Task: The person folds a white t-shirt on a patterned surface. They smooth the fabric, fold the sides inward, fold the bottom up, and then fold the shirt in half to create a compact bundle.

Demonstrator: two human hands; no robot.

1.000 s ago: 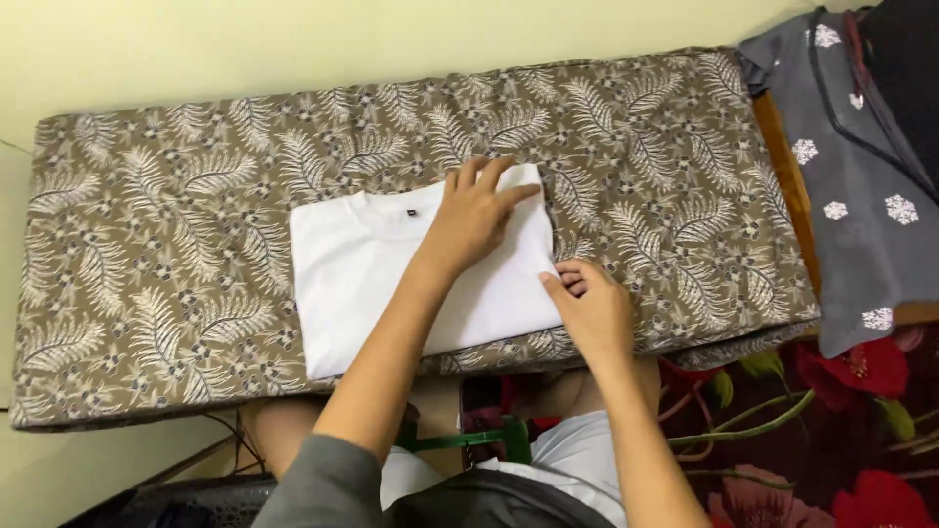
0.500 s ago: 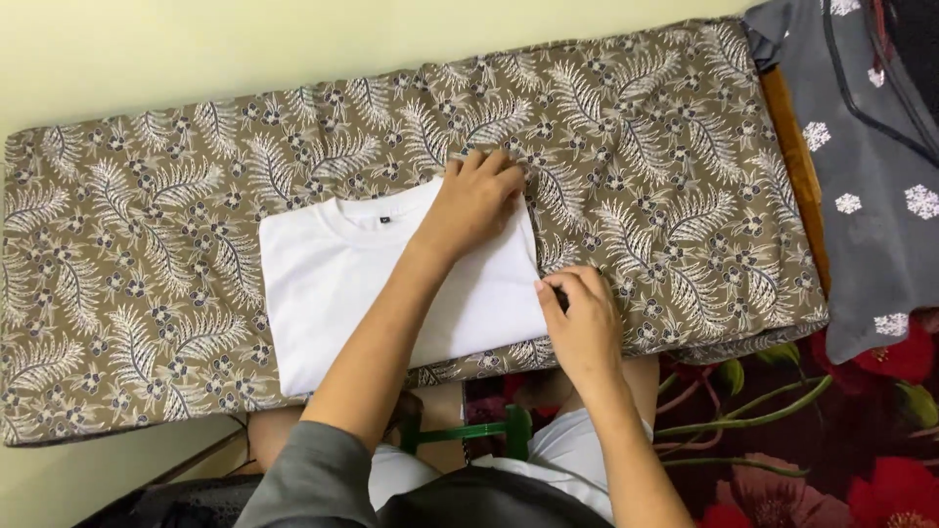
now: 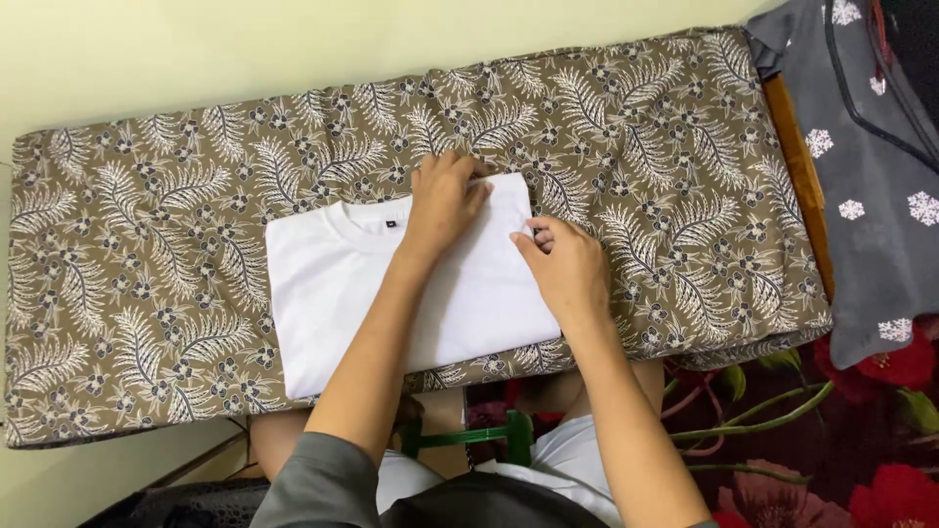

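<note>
White cotton, folded into a neat rectangle: a T-shirt (image 3: 391, 293) lies flat near the middle of a counter (image 3: 147, 293) draped in brown cloth with a pale fern-leaf print. The shirt's long axis runs from 9 to 3 o'clock, with the ribbed collar and a small dark neck label on the far edge, towards 12.

Both hands sit at the shirt's right end. The left hand (image 3: 445, 200) reaches across from 7 o'clock and lies palm-down on the far right corner; its fingers (image 3: 465, 176) are spread and released, pressing the cloth rather than gripping it. The right hand (image 3: 567, 269) comes in from 5 o'clock and rests at the shirt's right edge, just at 4 o'clock of the left hand. Its fingers (image 3: 536, 235) are curled in and seem to pinch that edge, though how much cloth they hold cannot be told from here. From these fingers the body of the shirt spreads away towards 9 o'clock. The two hands are equally close to the shirt, both touching it, and they nearly touch each other.

No container shows anywhere in view. At 3 o'clock, off the counter's end, a grey garment (image 3: 871, 196) with white flower motifs hangs. Below, at 5 o'clock, a dark fabric (image 3: 831, 460) with red flowers lies, and something green (image 3: 479, 435) shows between the person's knees.
</note>
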